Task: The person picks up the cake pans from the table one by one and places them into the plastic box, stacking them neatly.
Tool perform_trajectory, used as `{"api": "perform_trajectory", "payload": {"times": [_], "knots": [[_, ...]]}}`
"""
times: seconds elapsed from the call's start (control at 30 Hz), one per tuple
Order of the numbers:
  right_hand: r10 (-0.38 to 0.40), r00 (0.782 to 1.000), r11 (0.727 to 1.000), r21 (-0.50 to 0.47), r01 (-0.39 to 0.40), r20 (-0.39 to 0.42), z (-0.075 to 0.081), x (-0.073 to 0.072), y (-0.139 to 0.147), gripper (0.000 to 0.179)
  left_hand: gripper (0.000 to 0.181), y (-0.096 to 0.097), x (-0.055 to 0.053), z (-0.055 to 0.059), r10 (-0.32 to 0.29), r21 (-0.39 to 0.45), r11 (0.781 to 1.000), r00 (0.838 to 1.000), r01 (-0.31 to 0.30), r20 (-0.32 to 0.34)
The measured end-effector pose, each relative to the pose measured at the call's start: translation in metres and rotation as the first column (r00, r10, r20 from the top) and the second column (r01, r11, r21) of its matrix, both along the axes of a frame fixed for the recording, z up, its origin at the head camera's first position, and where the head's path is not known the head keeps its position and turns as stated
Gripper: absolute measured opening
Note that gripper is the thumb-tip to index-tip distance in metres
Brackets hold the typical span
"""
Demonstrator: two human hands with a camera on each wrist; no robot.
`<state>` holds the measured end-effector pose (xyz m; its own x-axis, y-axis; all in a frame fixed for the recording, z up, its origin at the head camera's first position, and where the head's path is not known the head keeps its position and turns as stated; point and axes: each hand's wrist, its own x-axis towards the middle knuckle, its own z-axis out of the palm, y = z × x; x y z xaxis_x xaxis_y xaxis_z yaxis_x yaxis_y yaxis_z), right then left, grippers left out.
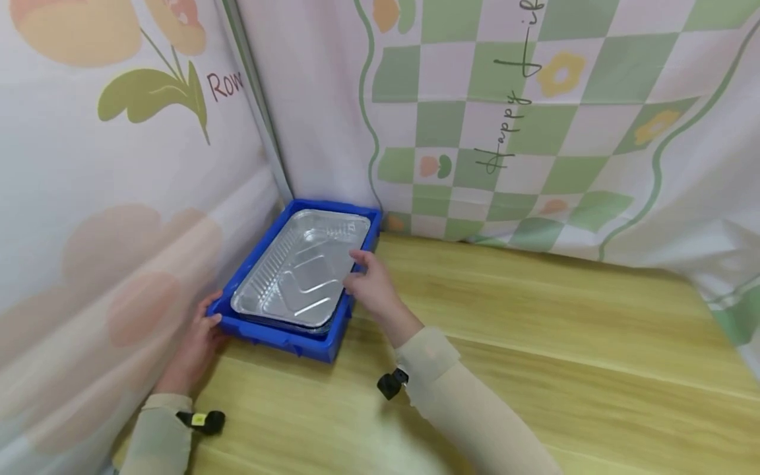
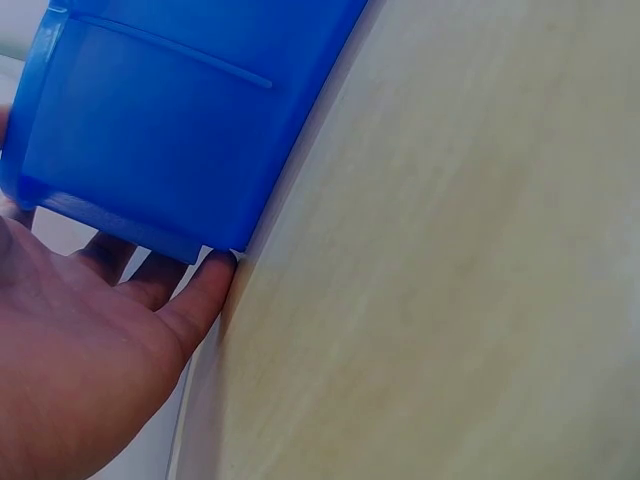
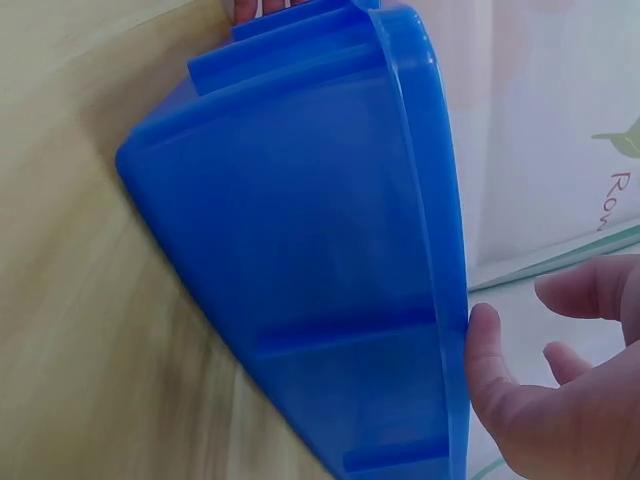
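Observation:
A blue plastic crate (image 1: pixel 285 340) sits on the table in the corner, holding a stack of silver foil trays (image 1: pixel 309 264). My left hand (image 1: pixel 198 340) grips the crate's near left corner. In the left wrist view, the fingers of that left hand (image 2: pixel 90 350) reach round the crate's wall (image 2: pixel 150 130), their tips partly hidden behind it. My right hand (image 1: pixel 377 290) is at the crate's right rim, beside the top tray. Seen from the right wrist, one finger of the right hand (image 3: pixel 570 400) touches the rim (image 3: pixel 435 200); thumb and other fingers are spread apart, holding nothing.
The wood-grain table (image 1: pixel 534 349) extends to the right of the crate. A printed curtain (image 1: pixel 136 218) hangs close along the left side, and a checked curtain (image 1: pixel 499 132) hangs behind. A pole (image 1: pixel 258 99) stands at their corner.

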<state>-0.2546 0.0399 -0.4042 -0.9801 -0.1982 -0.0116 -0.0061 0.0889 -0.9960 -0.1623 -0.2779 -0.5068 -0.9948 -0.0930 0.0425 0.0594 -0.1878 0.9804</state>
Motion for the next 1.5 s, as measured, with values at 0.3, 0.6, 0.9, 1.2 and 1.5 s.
{"api": "perform_trajectory", "payload": {"times": [0.3, 0.6, 0.9, 1.2, 1.5], "knots": [[0.025, 0.999, 1.0, -0.003, -0.025, 0.039, 0.005, 0.01, 0.013, 0.05, 0.034, -0.003, 0.0, 0.002, -0.006, -0.01, 1.0, 1.0, 0.006, -0.005], [0.04, 0.999, 0.999, -0.012, -0.039, 0.036, 0.02, 0.011, 0.041, 0.049, 0.033, -0.004, -0.001, 0.006, 0.004, 0.014, 1.0, 1.0, -0.004, -0.014], [0.021, 0.998, 1.0, 0.002, -0.022, 0.05, 0.031, 0.005, 0.084, 0.051, 0.036, -0.008, -0.004, 0.01, 0.021, 0.002, 1.0, 1.0, -0.021, 0.022], [0.017, 1.0, 1.0, 0.004, -0.017, 0.01, 0.051, 0.013, 0.136, 0.05, 0.045, -0.011, -0.01, 0.013, 0.048, -0.334, 0.942, 0.997, -0.023, 0.067], [-0.046, 0.999, 0.999, 0.011, 0.046, -0.025, 0.067, 0.029, 0.187, 0.046, 0.04, 0.005, -0.025, 0.054, 0.112, -0.732, 0.653, 0.981, -0.192, -0.157]]}}
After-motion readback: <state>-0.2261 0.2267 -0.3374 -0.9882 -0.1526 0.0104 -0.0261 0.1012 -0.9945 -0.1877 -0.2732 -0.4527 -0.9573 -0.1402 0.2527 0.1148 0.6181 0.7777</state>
